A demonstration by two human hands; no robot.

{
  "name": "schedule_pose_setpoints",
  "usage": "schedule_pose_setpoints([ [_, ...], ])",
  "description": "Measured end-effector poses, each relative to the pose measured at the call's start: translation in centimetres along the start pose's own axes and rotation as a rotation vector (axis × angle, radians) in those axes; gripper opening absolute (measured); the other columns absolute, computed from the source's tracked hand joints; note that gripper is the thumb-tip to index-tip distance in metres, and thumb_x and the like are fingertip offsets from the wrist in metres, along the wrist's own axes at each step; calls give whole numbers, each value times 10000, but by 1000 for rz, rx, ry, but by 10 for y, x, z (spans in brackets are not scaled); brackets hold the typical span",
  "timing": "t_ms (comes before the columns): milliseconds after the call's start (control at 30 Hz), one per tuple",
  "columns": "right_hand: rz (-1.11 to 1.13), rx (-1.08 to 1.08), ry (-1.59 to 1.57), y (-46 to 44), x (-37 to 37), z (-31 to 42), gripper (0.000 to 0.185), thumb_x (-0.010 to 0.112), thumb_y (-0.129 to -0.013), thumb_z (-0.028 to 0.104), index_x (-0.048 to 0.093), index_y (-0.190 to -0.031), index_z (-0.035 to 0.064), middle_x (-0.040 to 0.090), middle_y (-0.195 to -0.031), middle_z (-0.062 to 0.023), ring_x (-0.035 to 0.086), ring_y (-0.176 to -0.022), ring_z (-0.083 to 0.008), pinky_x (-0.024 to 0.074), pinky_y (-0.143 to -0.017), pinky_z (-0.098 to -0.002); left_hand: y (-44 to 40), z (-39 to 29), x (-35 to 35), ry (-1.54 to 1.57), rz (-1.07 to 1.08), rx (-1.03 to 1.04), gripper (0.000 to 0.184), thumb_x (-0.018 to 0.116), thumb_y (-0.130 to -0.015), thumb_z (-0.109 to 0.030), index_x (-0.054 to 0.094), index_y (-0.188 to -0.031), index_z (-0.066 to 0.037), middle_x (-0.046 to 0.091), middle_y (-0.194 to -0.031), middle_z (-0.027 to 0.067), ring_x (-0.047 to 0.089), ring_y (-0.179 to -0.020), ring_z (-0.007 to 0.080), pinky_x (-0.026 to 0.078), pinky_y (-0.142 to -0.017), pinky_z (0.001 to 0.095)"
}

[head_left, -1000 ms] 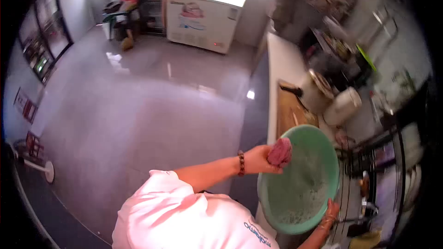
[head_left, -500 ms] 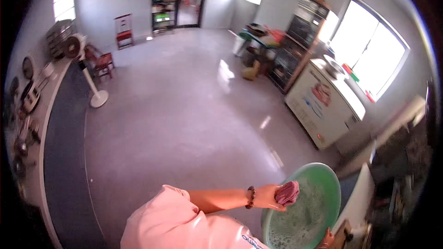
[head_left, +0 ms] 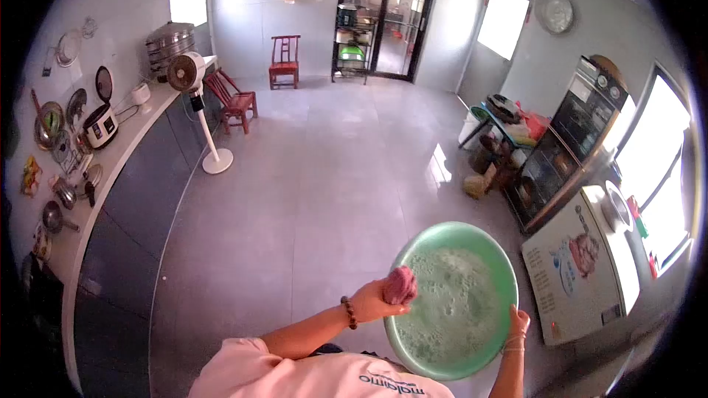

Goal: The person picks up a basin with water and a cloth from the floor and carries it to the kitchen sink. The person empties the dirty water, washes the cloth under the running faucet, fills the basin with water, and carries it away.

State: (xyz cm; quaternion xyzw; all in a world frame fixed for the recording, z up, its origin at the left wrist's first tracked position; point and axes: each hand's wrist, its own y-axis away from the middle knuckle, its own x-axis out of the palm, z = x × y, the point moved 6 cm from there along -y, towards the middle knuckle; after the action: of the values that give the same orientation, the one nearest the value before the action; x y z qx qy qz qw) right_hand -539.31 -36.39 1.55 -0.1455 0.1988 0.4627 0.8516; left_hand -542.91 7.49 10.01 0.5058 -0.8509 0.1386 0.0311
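Observation:
A light green plastic basin point(head_left: 509, 265) full of foamy, soapy water point(head_left: 457, 302) is in front of my body, above the tiled floor. My left hand point(head_left: 372, 300), with a bead bracelet on its wrist, is closed around a bunched dark pink cloth point(head_left: 400, 285) at the basin's left rim. Whether its fingers also grip that rim I cannot tell. On the opposite side, my right hand point(head_left: 519, 320) is closed on the right rim, its fingers partly hidden.
Along the left runs a counter point(head_left: 118, 177) with a rice cooker point(head_left: 101, 127) and pans. A standing fan point(head_left: 206, 121) and two red chairs point(head_left: 284, 66) are ahead. At right stand a white chest freezer point(head_left: 582, 273), a dark cabinet point(head_left: 564, 147) and a cluttered small table point(head_left: 501, 129).
My view has turned left, so the room's furniture appears farther right. The basin and both hands have turned with me, away from the cluttered surface at right. The cloth stays in my left hand.

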Motion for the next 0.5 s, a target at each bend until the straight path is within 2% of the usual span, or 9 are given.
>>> schedule_pose_setpoints([
  [167,121,-54,-36,-130,131,51,350,623,-662,266,469,-488,5,405,-476,39,349,-437,-68,280,-375,-250,-65,-21,-84,-140,-247,9,300,562,-624,74,310,-699,-71,313,-721,1,349,-705,113,320,-677,229],
  [233,202,-51,-72,-162,173,69,332,619,-669,272,504,-514,1,425,-490,33,366,-438,-69,296,-377,-254,-91,-39,-102,48,-267,154,300,567,-625,68,315,-706,-74,318,-713,2,357,-712,115,328,-674,232],
  [267,225,-19,-118,-163,191,94,332,613,-675,278,510,-508,11,433,-502,34,367,-433,-67,294,-373,-254,-106,-5,-133,-90,-340,87,300,558,-629,73,308,-693,-80,316,-708,2,353,-699,116,333,-662,231],
  [300,221,-17,-109,-176,208,93,332,613,-675,278,510,-508,11,433,-502,34,367,-433,-67,294,-373,-254,-118,-4,-145,-80,-338,85,300,558,-629,73,308,-693,-80,316,-708,2,353,-699,116,333,-662,231],
  [367,186,-130,220,-227,251,116,364,602,-678,304,518,-517,-11,456,-509,22,376,-439,-73,300,-378,-269,-158,-13,-192,-125,-513,-80,265,569,-633,54,355,-718,-77,359,-712,-4,377,-687,100,352,-642,221],
  [400,231,-130,440,-245,267,124,419,588,-682,342,553,-641,-73,521,-542,-35,472,-497,-121,392,-453,-303,-183,-15,-212,-119,-452,159,234,592,-639,9,417,-772,-72,427,-740,-11,417,-707,82,378,-637,224],
  [433,222,-123,441,-258,272,125,419,588,-682,342,553,-641,-73,521,-542,-35,472,-497,-121,392,-453,-303,-192,-14,-223,-116,-441,158,234,592,-639,9,417,-772,-72,427,-740,-11,417,-707,82,378,-637,224],
  [500,241,-78,296,-298,309,118,426,591,-669,377,577,-683,-48,549,-565,-72,486,-504,-130,401,-465,-304,-216,-19,-255,-298,-528,-184,263,604,-647,-34,427,-838,-70,455,-788,-9,429,-739,73,387,-636,216],
])
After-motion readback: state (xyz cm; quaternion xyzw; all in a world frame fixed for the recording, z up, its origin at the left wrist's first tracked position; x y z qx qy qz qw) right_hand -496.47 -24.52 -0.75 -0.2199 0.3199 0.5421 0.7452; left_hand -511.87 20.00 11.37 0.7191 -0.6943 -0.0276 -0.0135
